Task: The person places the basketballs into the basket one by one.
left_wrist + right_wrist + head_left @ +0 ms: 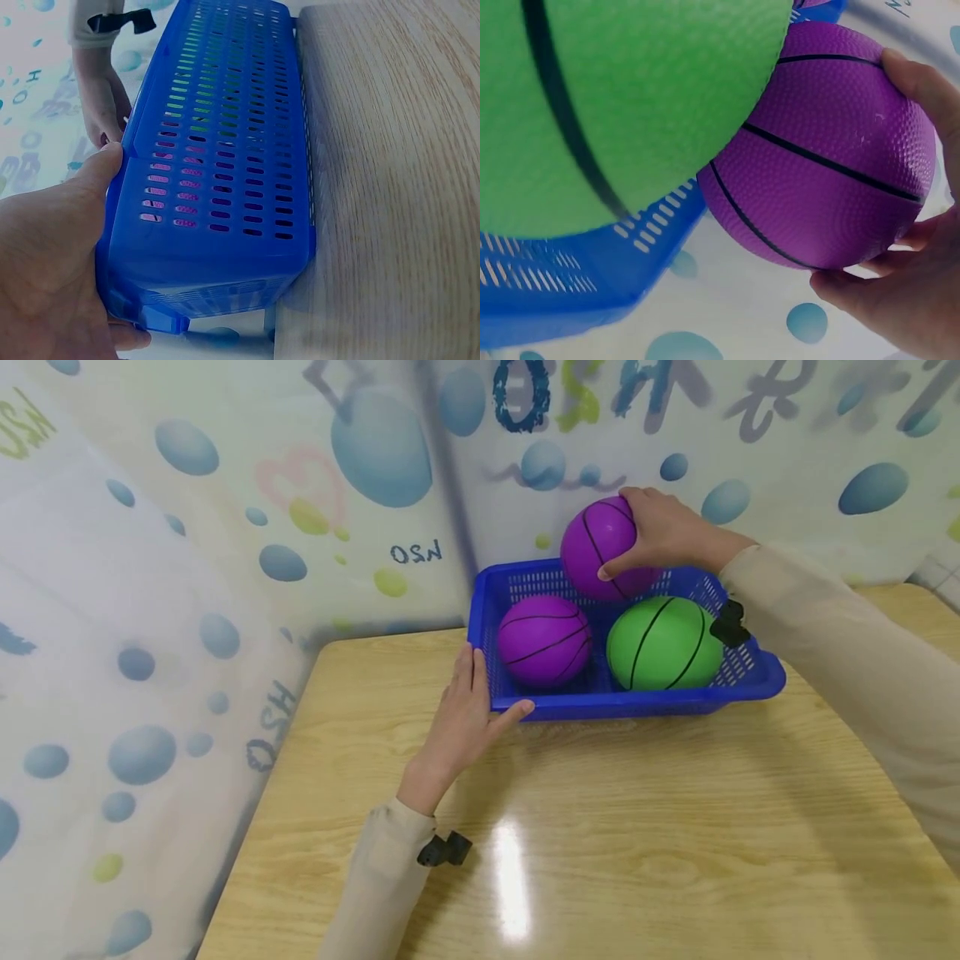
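A blue plastic basket [600,703] with slotted sides stands on the table against the wall. In it are a purple toy basketball [545,641] at the left and a green toy basketball [664,644] at the right. My right hand [663,531] grips a second purple toy basketball [832,150], thumb and fingers spread around it, at the basket's back rim. Beside the front left corner, my left hand [465,718] rests on the basket with fairly straight fingers along the end and the thumb over the front rim. Slots in the left wrist view [217,150] show the balls' colours.
The wood-grain table [585,843] extends in front of the basket, its left edge close to a patterned wall covering [225,510]. That covering also rises directly behind the basket. Small black devices are strapped to both sleeves [840,643].
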